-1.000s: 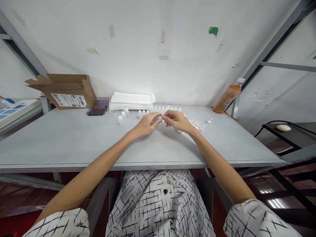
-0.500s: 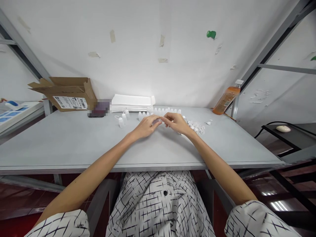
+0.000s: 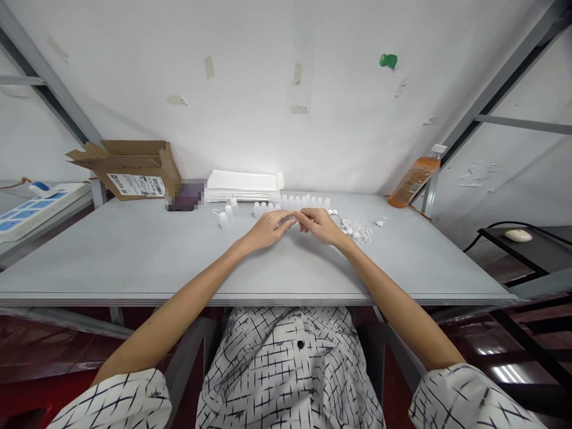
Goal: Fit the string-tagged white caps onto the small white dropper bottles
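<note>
Over a grey desk [image 3: 277,271], the left hand [image 3: 269,229] and right hand [image 3: 320,225] meet, fingers curled in; whether their grip holds anything cannot be told. Just beyond it stand small white bottles [image 3: 313,203], probably light, soft-walled and easily tipped, best pinched by the sides. White loops [image 3: 358,231] lie right of the grip.

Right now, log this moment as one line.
left hand: close to right hand; grip: unclear; rightward: white loops; leftward: three small bottles
</note>
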Demonstrator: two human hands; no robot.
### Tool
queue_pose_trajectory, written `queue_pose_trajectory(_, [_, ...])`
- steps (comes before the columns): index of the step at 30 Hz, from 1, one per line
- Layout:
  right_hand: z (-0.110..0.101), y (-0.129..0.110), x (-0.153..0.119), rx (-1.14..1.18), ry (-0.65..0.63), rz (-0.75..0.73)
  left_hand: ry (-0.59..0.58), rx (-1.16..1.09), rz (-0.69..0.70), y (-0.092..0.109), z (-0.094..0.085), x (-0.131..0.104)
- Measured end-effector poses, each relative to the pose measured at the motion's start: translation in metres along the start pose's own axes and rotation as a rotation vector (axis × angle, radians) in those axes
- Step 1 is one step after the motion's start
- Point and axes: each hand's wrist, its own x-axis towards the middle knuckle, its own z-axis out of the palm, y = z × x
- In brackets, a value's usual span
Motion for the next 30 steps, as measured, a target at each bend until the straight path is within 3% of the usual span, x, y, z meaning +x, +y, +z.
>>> queue_pose_trajectory(24, [0.000, -0.002, -0.001, -0.030, -0.077, -0.050, 0.037, 0.033, 0.016, -0.014, -0.003, 0.003])
queue_pose_trajectory(30, [0.003, -0.004, -0.001, -0.051, -0.141, -0.004, 0.046, 0.053, 0.018, -0.016, -0.004, 0.002])
